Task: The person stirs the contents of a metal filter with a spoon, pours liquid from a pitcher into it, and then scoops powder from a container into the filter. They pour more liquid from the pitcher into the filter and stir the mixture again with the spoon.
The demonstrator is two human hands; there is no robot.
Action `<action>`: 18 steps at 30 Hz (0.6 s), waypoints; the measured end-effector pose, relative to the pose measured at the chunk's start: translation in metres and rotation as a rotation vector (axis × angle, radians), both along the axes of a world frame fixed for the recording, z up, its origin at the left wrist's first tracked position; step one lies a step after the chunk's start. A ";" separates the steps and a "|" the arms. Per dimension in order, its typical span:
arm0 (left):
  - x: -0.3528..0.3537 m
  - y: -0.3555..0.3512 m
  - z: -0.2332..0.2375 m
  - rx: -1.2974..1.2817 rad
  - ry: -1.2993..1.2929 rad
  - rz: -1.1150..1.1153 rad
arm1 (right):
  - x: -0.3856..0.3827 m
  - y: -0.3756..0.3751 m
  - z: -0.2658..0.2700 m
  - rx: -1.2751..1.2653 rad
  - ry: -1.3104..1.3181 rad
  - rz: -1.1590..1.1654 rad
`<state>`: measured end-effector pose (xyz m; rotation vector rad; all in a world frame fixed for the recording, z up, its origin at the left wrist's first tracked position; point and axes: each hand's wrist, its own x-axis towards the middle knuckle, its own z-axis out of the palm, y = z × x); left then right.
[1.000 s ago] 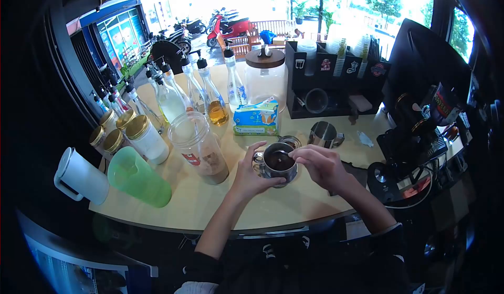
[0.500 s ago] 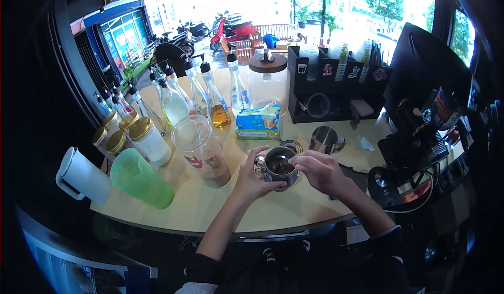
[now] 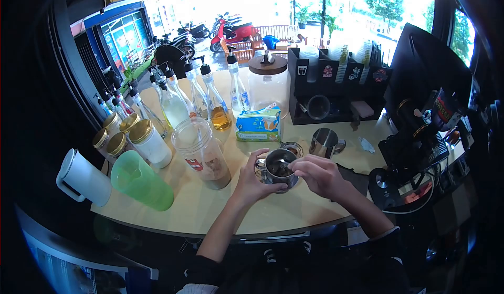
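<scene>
Cup (image 3: 277,176) of shiny metal stands upright on the table (image 3: 210,207), with something dark inside. It sits right between the two hands. Left hand (image 3: 252,181) is curled around the cup's left side, fingers wrapped on it. Right hand (image 3: 317,174) comes in from the cup's right, fingertips pinched on a thin spoon (image 3: 284,163) that dips into the cup's mouth. Just left of the cup is a clear jar (image 3: 202,152) with brown powder. Behind the cup are a blue box (image 3: 258,123) and a small metal jug (image 3: 324,143). Far left of the cup is a green jug (image 3: 140,181).
</scene>
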<state>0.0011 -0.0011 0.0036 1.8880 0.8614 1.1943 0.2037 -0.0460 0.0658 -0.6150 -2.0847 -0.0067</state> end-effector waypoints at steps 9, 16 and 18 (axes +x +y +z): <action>0.000 -0.002 0.003 0.019 0.044 0.028 | -0.006 -0.002 -0.002 -0.041 0.014 0.044; 0.000 -0.001 0.001 -0.004 0.021 0.017 | -0.005 -0.002 -0.003 -0.122 0.044 0.018; -0.001 -0.002 0.000 -0.001 0.029 0.017 | -0.005 -0.006 -0.004 -0.270 0.171 0.039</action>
